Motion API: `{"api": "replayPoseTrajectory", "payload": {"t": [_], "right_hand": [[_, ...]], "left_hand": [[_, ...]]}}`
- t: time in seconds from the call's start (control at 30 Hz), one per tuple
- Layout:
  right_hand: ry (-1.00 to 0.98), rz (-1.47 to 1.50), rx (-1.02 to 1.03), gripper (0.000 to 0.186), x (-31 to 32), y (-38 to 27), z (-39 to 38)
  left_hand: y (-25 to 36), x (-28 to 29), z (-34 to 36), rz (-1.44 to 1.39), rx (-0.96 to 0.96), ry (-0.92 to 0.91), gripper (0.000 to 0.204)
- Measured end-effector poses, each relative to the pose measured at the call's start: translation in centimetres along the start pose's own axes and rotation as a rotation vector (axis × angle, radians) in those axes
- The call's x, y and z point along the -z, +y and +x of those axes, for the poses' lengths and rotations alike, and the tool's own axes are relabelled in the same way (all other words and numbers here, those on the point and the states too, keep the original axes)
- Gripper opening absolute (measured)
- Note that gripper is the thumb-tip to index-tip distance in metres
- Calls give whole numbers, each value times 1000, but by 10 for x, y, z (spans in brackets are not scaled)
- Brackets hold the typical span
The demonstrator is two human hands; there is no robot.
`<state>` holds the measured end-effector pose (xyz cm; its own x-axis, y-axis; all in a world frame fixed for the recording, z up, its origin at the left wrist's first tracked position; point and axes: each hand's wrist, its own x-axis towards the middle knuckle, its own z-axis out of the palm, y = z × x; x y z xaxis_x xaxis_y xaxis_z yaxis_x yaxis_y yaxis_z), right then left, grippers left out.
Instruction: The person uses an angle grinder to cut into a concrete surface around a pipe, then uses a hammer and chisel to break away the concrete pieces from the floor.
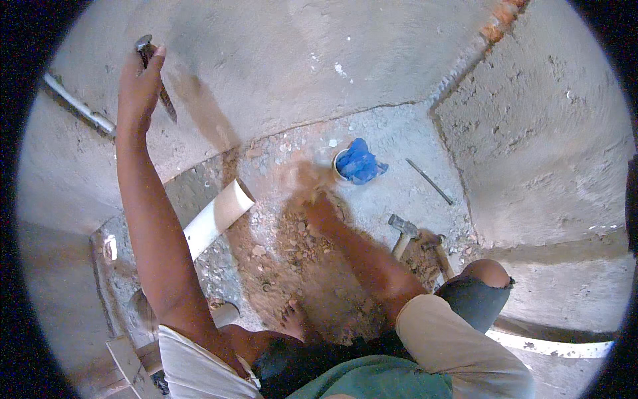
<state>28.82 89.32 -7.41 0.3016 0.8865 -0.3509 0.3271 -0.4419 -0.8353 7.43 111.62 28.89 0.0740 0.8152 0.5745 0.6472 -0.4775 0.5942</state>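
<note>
My left hand (141, 90) is raised at the upper left, its fingers closed round a cold chisel (165, 102). The chisel has a flattened round head and tapers to a point that slants down beside the wall. My right hand (309, 185) is low over the rubble (299, 253) in the middle and smeared by motion, so its fingers cannot be made out. Just right of it, blue plastic (359, 161) is stuffed in the round mouth of a white pipe or pot (338, 174).
A white pipe (222, 214) sticks up at a slant left of the rubble. To the right lie a metal rod (429, 181), a hammer (403, 228) and another wooden-handled tool (441, 256). Plastered walls (266, 60) surround the floor, with pipes (80, 105) let into them. My bare foot (293, 319) is near.
</note>
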Motion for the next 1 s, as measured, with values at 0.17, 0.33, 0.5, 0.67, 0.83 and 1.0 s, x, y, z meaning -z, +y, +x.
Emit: {"api": "replayPoseTrajectory", "payload": {"t": [0.17,0.33,0.5,0.67,0.83,1.0], "right_hand": [[-206,-92,201,68,-22,-12,-85],[612,12,176,63,59,23,-97],[885,200,-140,60,184,36,-107],[980,-325,-459,65,239,114,-126],[913,-597,-247,57,202,114,-148],[380,-550,-575,67,128,134,-176]], "left_hand": [[25,-33,-22,-159,79,-215,45],[20,-119,-71,-280,109,-395,35],[13,-188,-139,-280,361,-547,26],[31,-233,-176,-588,545,-489,22],[2,-271,-203,-614,418,-370,32],[-30,-319,-244,-452,371,-406,34]]}}
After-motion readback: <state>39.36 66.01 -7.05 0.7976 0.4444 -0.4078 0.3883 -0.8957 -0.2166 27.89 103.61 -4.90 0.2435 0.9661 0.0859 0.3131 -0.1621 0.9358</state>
